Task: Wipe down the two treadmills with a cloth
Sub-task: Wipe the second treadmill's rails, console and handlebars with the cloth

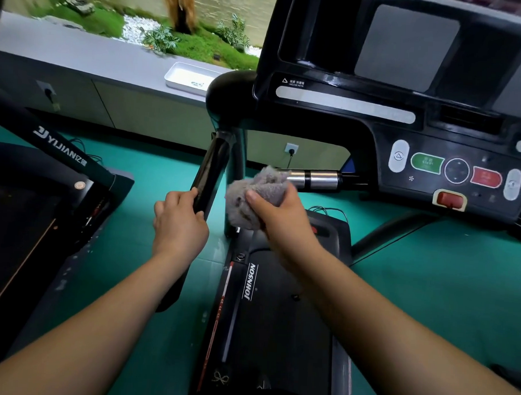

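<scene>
Cloth (254, 197): grey, bunched up, held in right hand (279, 219), fingers curled round it, thumb on top. Its far edge touches the near end of the chrome bar (313, 178) that sticks out from under the console (427, 186).

Left hand (179, 220) grips the black handrail (209, 171), fingers wrapped round it, just left of the cloth. Hands are close together but not touching.

Johnson treadmill (278, 317) is straight ahead, with the deck below both forearms and the logo on the left side rail. Console is upper right: dark screen, green and red buttons, red stop tab underneath.

Yijian treadmill (44, 188) sits at the left edge, parallel, with a strip of green floor (153, 168) between the two machines.

Behind them, a white tray (190, 77) sits on a grey desk (80, 55) under the window. Wall socket (291, 148) with a plug in it shows through the frame gap. A second plugged socket is on the left cabinet front.
</scene>
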A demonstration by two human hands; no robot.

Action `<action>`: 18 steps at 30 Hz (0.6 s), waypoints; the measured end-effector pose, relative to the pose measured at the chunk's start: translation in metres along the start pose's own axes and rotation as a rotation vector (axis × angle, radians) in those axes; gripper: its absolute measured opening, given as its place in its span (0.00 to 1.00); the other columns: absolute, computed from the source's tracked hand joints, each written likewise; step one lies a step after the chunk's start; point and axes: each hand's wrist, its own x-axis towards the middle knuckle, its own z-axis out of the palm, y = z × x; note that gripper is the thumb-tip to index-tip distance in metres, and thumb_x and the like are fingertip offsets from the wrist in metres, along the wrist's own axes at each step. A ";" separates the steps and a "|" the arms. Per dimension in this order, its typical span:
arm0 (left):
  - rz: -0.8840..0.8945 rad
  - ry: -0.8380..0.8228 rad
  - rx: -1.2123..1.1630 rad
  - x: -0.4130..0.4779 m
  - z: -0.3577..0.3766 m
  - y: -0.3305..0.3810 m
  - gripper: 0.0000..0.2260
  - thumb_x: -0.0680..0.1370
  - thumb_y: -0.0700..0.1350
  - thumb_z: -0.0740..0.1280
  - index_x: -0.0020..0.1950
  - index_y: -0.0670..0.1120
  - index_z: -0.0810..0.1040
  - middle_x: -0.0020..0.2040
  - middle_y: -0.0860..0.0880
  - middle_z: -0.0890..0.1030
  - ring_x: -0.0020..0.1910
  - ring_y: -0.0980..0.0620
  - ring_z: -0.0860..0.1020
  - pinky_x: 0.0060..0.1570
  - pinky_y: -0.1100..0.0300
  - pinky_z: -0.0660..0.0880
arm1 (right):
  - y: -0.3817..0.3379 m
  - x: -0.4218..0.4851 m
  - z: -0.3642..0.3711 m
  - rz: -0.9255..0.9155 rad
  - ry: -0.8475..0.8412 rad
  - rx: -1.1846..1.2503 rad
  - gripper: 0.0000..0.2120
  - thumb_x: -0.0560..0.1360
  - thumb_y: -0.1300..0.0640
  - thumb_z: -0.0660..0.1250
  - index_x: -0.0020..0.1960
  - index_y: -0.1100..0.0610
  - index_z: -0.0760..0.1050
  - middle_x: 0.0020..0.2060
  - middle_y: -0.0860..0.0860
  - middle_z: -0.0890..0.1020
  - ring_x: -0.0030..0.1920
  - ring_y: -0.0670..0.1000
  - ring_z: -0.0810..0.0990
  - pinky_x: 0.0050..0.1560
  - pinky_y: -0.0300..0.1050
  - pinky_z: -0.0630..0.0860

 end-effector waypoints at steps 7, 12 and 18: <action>0.003 0.009 -0.002 0.000 0.001 -0.001 0.22 0.78 0.44 0.63 0.72 0.47 0.67 0.65 0.45 0.70 0.61 0.41 0.65 0.62 0.46 0.66 | -0.047 0.030 -0.061 -0.772 0.041 -1.091 0.22 0.69 0.65 0.69 0.62 0.56 0.71 0.53 0.55 0.76 0.53 0.54 0.74 0.56 0.41 0.71; 0.005 0.014 -0.008 0.000 0.001 -0.002 0.22 0.78 0.44 0.63 0.72 0.48 0.67 0.65 0.45 0.70 0.61 0.42 0.65 0.61 0.47 0.66 | -0.014 0.067 -0.060 -0.689 -0.100 -1.746 0.36 0.58 0.55 0.79 0.63 0.56 0.71 0.49 0.55 0.78 0.51 0.60 0.77 0.54 0.52 0.70; 0.013 0.018 -0.001 -0.001 0.002 -0.002 0.22 0.78 0.44 0.63 0.72 0.48 0.66 0.65 0.46 0.70 0.61 0.42 0.65 0.60 0.47 0.66 | -0.027 0.077 -0.030 -0.630 0.062 -1.671 0.19 0.76 0.41 0.63 0.56 0.56 0.71 0.49 0.56 0.81 0.50 0.60 0.78 0.43 0.49 0.67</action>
